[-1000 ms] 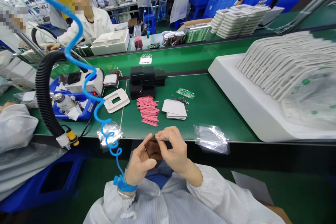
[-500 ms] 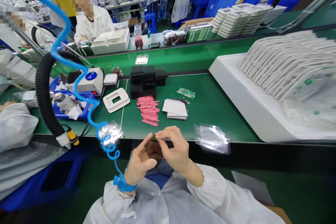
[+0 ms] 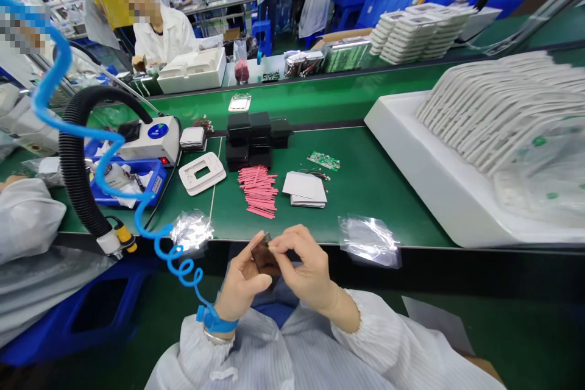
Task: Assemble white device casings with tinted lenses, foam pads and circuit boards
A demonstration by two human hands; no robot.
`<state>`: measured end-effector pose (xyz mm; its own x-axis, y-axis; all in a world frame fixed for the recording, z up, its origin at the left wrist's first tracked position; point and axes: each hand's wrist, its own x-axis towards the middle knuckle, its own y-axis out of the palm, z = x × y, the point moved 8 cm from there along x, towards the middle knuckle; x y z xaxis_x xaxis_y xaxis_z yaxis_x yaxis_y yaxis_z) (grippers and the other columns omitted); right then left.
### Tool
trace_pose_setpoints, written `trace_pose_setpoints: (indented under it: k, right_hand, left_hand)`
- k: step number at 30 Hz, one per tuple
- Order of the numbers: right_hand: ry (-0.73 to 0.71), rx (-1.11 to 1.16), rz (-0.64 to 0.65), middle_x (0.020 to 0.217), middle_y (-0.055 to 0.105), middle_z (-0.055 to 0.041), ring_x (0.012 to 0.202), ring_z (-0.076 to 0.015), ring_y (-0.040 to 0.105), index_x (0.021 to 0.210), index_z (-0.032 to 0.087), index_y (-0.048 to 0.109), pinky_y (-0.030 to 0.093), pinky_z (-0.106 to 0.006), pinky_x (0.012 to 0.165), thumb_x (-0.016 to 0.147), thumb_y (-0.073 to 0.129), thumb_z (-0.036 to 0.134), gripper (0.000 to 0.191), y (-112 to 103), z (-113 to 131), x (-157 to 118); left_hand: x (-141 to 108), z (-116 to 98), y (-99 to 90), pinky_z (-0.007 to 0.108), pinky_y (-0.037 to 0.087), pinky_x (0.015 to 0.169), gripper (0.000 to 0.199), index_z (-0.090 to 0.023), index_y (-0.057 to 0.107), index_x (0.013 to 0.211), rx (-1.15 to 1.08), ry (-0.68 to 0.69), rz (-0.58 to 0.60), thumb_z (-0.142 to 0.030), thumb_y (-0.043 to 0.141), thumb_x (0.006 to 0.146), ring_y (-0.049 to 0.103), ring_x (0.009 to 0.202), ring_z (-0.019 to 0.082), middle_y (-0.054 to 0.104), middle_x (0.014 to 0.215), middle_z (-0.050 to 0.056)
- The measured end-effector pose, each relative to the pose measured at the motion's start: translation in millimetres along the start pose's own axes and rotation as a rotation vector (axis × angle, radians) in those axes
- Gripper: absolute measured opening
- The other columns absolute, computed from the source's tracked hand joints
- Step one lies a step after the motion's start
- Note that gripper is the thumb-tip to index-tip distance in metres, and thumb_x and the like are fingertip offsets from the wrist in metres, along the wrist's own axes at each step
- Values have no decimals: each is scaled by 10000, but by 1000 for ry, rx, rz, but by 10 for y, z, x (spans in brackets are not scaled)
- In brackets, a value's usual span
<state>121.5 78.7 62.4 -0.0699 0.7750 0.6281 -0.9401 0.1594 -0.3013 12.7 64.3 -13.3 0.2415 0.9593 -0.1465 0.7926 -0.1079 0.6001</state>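
My left hand (image 3: 244, 277) is closed round the edges of a small dark glossy screen panel (image 3: 264, 258), held tilted just off the table's front edge. Thumb and fingertips of my right hand (image 3: 304, 265) pinch at the panel's upper right corner; whether they grip a film there is too small to tell. A blue wrist strap (image 3: 214, 320) with a coiled cord circles my left wrist. Beyond my hands lie pink strips (image 3: 258, 192), a stack of white rectangular sheets (image 3: 305, 189) and stacked black blocks (image 3: 249, 137).
Clear plastic film lies at the front edge, one pile (image 3: 192, 230) left and one (image 3: 369, 241) right. A white foam tray (image 3: 406, 164) of white panels fills the right. At left are a white frame (image 3: 202, 173), blue bin (image 3: 159, 180) and black hose (image 3: 73, 152). A co-worker sits opposite.
My right hand has shifted slightly at the panel's corner, and the panel's tilt has changed a little. The coiled blue cord has swung to the left.
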Motion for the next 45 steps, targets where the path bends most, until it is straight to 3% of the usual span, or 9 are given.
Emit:
trace_pose_setpoints:
  k: [9,12,18,23,27,32,37,41,45]
  right_hand:
    - [-158,-110,140,1107,626,-108,1018,-240,558,1282,223,448,507,-418,805,811,485,32,509,95,97,-48]
    - [-120,-63,103,1018,647,-94,940,-226,581,1177,226,515,511,-391,756,809,506,40,412,100,58,-77]
    - [361,297,133,717,531,-2,651,-133,527,694,211,447,461,-267,579,824,506,166,149,176,-273,-10]
    - [429,535,180,667,469,11,602,-116,461,661,217,343,410,-237,534,821,522,217,241,58,-242,58]
    - [418,148,192,652,478,2,596,-129,451,663,212,378,399,-257,556,799,475,167,174,-107,-559,63]
    - [346,-223,212,766,542,-62,729,-201,504,754,189,507,429,-361,700,743,463,123,80,-99,-834,36]
    - [518,334,454,1092,590,-90,992,-232,546,1160,215,505,447,-379,820,688,696,271,513,196,-674,-128]
    - [595,830,590,1167,577,-79,1076,-236,538,1197,236,518,396,-407,946,589,807,335,680,401,-469,-220]
    - [724,1167,551,1061,619,-51,990,-198,587,1120,231,579,416,-363,917,545,828,405,649,465,-417,-242]
  left_hand:
    - [-6,-38,-26,467,420,936,654,-291,547,1220,-83,-49,5,-312,766,605,558,1071,286,609,1118,74]
    - [7,-38,-16,453,426,929,603,-312,562,1205,-88,-33,11,-286,750,633,561,1068,271,610,1137,63]
    - [12,-29,-10,392,482,817,624,-289,563,1221,73,51,47,-215,752,630,608,920,231,650,1017,59]
    - [-15,-362,-417,315,482,823,623,-277,523,1262,220,230,-248,-193,719,678,619,857,162,653,1025,47]
    - [-109,-665,-766,285,499,775,638,-282,501,1274,352,340,-502,-238,716,675,615,810,137,654,967,22]
    - [-133,-706,-614,321,479,828,753,-301,408,1347,771,349,-427,-258,729,667,572,853,144,567,1114,50]
    - [-84,-510,-158,356,484,818,856,-316,279,1406,1136,357,-219,-291,723,674,548,884,172,436,1245,85]
    - [-24,-353,58,344,491,806,897,-302,289,1395,1036,299,-31,-299,763,634,540,983,210,426,1277,99]
    - [-5,-466,-21,293,484,701,569,-266,467,1254,871,354,-158,-265,691,731,547,798,141,537,1113,74]
